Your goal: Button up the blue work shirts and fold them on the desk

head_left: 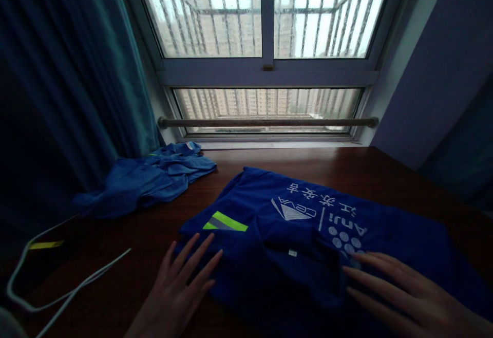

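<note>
A blue shirt (308, 235) with white printed lettering and a yellow-green reflective strip lies spread flat on the dark wooden table (154, 235), back side up. My left hand (181, 286) lies open and flat, its fingers resting on the shirt's left edge near the strip. My right hand (400, 292) also lies flat with fingers stretched out, pressing the shirt's near right part beside the collar area.
A second crumpled blue garment (150, 179) lies at the table's far left by a dark teal curtain (69, 86). A white hanger (57, 286) rests at the near left edge. A barred window (265, 45) with a rail stands behind the table.
</note>
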The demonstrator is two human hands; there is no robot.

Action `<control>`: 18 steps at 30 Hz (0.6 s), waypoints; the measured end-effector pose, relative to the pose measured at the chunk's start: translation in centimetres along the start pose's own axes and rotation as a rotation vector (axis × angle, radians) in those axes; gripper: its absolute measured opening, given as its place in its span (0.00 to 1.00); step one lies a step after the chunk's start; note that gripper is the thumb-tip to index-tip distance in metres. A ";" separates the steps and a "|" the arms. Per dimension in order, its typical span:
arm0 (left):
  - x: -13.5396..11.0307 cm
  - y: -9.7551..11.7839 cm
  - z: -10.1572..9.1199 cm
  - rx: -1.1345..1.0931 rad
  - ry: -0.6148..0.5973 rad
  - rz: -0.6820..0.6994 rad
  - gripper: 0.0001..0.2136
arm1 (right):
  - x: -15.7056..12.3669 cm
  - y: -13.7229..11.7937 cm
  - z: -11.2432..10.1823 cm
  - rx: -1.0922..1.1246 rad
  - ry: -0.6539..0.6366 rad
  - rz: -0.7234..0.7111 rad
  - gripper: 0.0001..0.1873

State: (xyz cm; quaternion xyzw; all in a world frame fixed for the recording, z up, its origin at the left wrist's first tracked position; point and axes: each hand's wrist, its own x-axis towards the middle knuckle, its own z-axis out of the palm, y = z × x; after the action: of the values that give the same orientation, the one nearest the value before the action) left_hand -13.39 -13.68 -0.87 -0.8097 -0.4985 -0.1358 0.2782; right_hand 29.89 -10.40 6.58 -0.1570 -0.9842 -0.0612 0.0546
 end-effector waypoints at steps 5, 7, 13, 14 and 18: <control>-0.9 0.6 0.6 -0.141 -0.095 -0.162 0.32 | 4.7 1.1 1.5 0.321 -0.107 -0.098 0.38; -1.0 0.4 0.9 -0.172 -0.141 -0.203 0.33 | 5.8 1.4 2.7 0.447 -0.173 -0.066 0.38; -1.5 0.1 1.6 -0.143 -0.180 -0.204 0.34 | 6.4 3.1 4.5 0.477 -0.183 0.132 0.36; -1.5 0.0 1.6 -0.141 -0.188 -0.205 0.34 | 6.2 3.7 4.7 0.449 -0.169 0.172 0.36; -1.4 -0.3 1.6 -0.150 -0.228 -0.159 0.33 | 4.6 6.9 6.0 0.305 -0.098 0.362 0.33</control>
State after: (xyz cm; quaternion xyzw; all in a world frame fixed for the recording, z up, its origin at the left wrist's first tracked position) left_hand -14.40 -13.65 -2.76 -0.7964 -0.5778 -0.1014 0.1470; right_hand 27.14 -1.70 1.97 -0.3235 -0.9394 0.1064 0.0401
